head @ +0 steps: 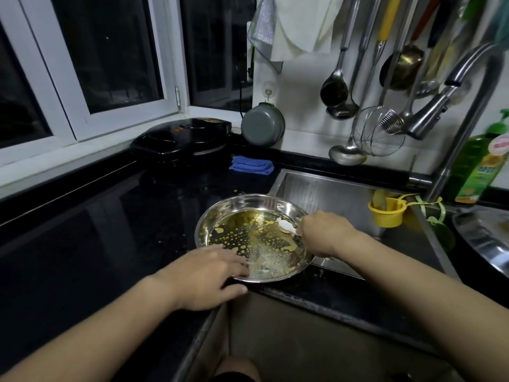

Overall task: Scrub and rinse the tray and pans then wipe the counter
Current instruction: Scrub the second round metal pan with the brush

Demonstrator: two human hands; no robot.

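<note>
A round steel pan (242, 205) with yellow oily residue sits on the black counter (110, 216), its right side overhanging the sink (330, 188). My left hand (203, 277) grips the pan's near rim, thumb under the edge and fingers on the inside. My right hand (325, 232) pinches a small white spoon (285, 226) whose bowl rests inside the pan near the right rim. A second steel pan (479, 238) lies at the far right edge.
A folded blue cloth (252, 165) lies on the counter behind the pan. A black electric cooker (181, 139) and grey pot (261, 128) stand at the back. The faucet (440, 106) arches over the sink; a yellow cup (387, 212) and green soap bottle (476, 166) sit beside it.
</note>
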